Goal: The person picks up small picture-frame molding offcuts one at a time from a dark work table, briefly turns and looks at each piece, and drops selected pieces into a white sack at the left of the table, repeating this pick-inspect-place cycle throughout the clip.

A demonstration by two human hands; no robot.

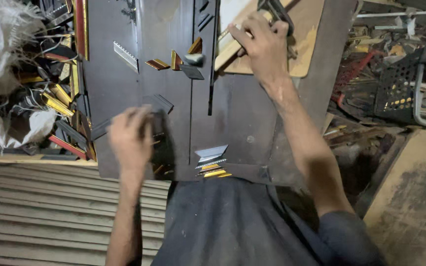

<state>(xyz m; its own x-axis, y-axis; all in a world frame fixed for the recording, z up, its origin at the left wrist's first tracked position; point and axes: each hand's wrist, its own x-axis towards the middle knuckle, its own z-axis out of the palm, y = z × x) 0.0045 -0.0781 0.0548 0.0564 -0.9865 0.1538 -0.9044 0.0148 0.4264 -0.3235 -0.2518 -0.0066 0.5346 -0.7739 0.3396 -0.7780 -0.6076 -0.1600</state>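
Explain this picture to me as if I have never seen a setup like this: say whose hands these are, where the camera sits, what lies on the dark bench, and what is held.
There is no machine here. One camera, worn on a person's head, looks down at their own two bare hands over a dark workbench. The left hand is blurred and grips a dark strip of frame moulding near the bench's near edge. The right hand reaches to the far side and closes on a dark metal tool resting over a wooden board. Short wedge-shaped offcuts, gold and dark, lie scattered on the bench, and a small stack of cut pieces sits at the near edge. Piles of moulding scraps lie to the left.
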